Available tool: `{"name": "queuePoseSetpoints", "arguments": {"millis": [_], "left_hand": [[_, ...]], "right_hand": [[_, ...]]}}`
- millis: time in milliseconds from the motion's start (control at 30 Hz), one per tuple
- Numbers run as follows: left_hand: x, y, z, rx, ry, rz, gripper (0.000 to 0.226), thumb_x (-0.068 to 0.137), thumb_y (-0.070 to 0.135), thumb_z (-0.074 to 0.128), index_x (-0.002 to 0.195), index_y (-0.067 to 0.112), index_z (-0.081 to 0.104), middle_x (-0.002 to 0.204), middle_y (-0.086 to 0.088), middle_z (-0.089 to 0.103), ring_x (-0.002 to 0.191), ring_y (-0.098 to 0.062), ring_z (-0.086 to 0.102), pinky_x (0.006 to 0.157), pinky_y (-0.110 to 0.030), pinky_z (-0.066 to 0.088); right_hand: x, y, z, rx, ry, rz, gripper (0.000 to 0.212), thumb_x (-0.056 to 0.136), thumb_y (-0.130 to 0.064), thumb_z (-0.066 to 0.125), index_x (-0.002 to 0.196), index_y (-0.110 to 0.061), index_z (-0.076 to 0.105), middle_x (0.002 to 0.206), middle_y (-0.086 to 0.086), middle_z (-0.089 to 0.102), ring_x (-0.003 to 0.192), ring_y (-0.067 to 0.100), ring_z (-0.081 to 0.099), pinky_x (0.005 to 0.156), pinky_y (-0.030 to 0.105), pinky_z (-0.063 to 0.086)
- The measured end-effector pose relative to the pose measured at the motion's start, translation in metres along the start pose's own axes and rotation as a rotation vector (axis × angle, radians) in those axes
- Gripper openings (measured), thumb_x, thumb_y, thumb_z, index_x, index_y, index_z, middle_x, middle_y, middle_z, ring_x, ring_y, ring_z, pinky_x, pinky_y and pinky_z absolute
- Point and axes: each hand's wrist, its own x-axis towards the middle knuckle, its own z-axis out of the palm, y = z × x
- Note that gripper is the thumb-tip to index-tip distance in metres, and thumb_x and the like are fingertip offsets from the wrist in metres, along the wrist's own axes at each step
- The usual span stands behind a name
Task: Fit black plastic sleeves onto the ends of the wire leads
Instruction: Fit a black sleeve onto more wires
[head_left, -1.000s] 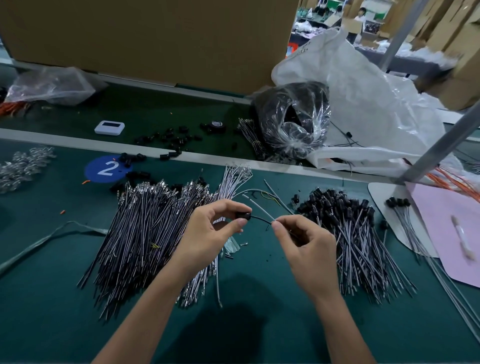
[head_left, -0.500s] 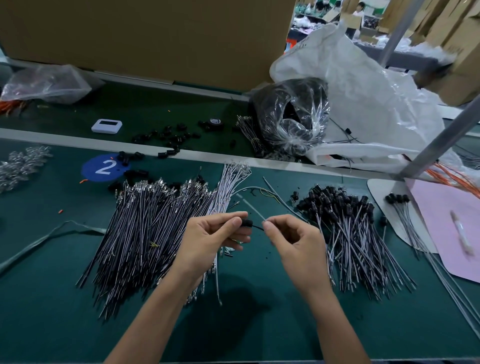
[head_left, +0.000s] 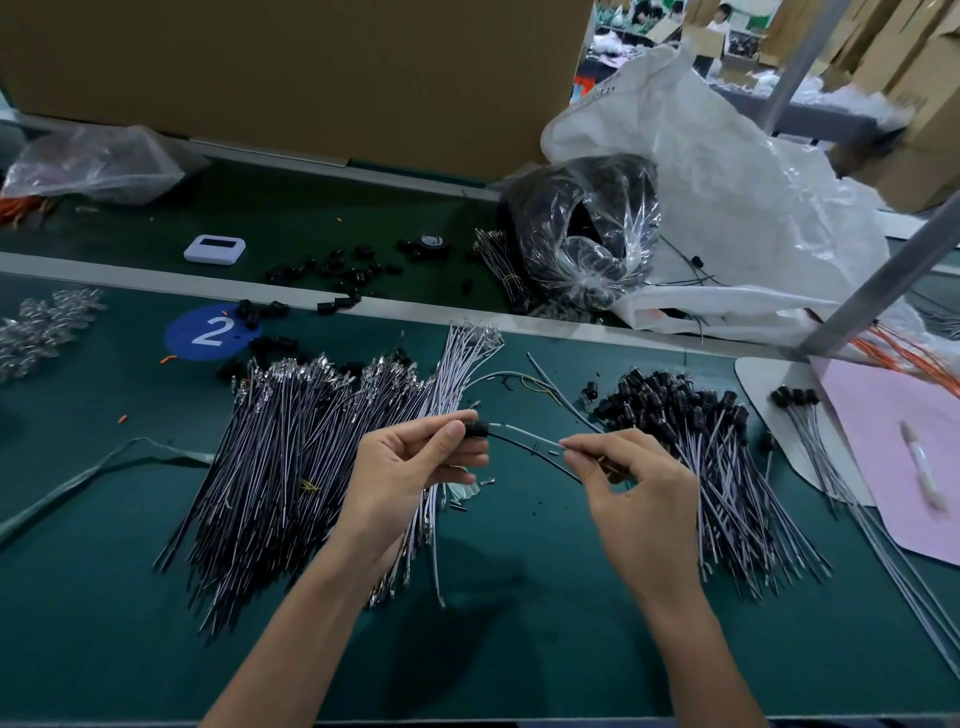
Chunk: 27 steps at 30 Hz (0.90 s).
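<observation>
Since 0.5 s ago the hands moved apart: the left hand (head_left: 410, 467) pinches the sleeve (head_left: 475, 430), and the right hand (head_left: 634, 493) pinches the 2 leads (head_left: 524, 431) coming out of it. All this is just right of the bare pile (head_left: 311, 457). I judge the sleeve is seated now.

One left hand (head_left: 410, 473), one right hand (head_left: 640, 500), two heaps of wire leads (head_left: 291, 457) (head_left: 737, 467).
</observation>
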Motion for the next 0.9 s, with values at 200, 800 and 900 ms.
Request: {"name": "queuePoseSetpoints", "arguments": {"millis": [200,800,900], "left_hand": [[-0.0005,0.0008,-0.0009,0.001,-0.004,0.006,0.018,0.078,0.017,0.065,0.090,0.014,0.079,0.086,-0.019,0.075,0.074,-0.023,0.074,0.060,-0.023,0.057],[-0.0013,-0.0069,0.0072,0.051,-0.068,-0.009,0.019,0.077,0.018,0.067,0.092,0.015,0.078,0.084,-0.017,0.075,0.071,-0.021,0.073,0.062,-0.022,0.057],[-0.0021,-0.0076,0.0089,0.055,-0.089,-0.008,0.017,0.077,0.018,0.067,0.089,0.016,0.079,0.084,-0.016,0.075,0.071,-0.021,0.073,0.061,-0.022,0.056]], "right_hand": [[-0.0005,-0.0004,0.0007,0.022,-0.020,0.014,0.017,0.078,-0.003,0.078,0.083,-0.020,0.077,0.078,-0.013,0.066,0.075,0.004,0.059,0.069,0.008,0.041],[0.0009,0.0055,0.0048,0.005,-0.178,0.016,0.015,0.090,-0.006,0.066,0.079,-0.015,0.069,0.078,-0.012,0.061,0.079,0.008,0.053,0.068,0.017,0.038],[0.0015,0.0023,0.0055,0.050,-0.177,-0.015,0.009,0.086,-0.006,0.071,0.084,-0.015,0.071,0.078,-0.009,0.065,0.074,0.009,0.058,0.066,0.013,0.040]]}}
